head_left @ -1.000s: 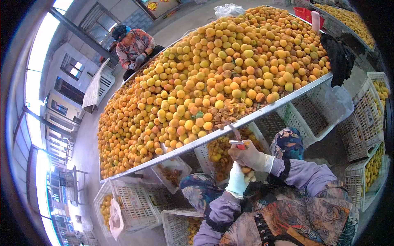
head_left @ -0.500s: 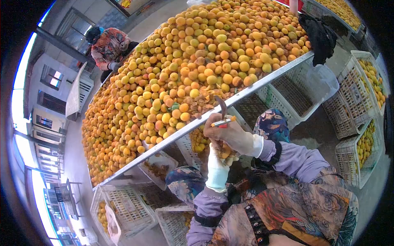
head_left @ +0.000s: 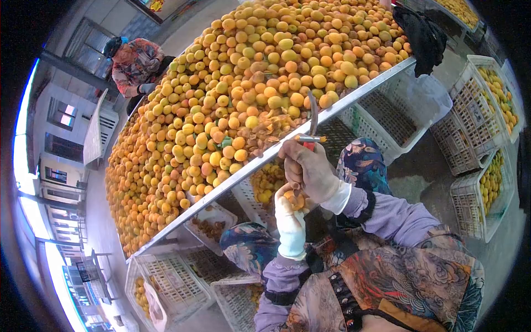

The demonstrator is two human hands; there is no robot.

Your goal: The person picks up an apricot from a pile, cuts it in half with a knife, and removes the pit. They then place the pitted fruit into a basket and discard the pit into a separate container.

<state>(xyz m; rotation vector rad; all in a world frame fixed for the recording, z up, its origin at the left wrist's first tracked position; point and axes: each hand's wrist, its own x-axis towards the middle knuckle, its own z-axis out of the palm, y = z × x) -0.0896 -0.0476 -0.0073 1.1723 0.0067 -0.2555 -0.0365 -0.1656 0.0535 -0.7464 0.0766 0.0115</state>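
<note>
My left hand, in a white glove, is closed around an apricot just below the table edge. Directly above it, my right hand grips a curved-blade knife by its handle, which shows red and silver near the top of the fist. The blade points up and away from the apricot, overlapping the table's metal rim in this view. Fingers of the right hand are close over the fruit, hiding part of it. A large heap of apricots covers the table in front of me.
Below the table stand a crate of cut apricots and a white crate. More crates of fruit are stacked at right, others at lower left. Black cloth hangs over the table corner. Another person sits across the heap.
The knife has turned more upright, its blade swinging to the right. My right hand has shifted slightly right, and the apricot in my left hand shows more plainly.
</note>
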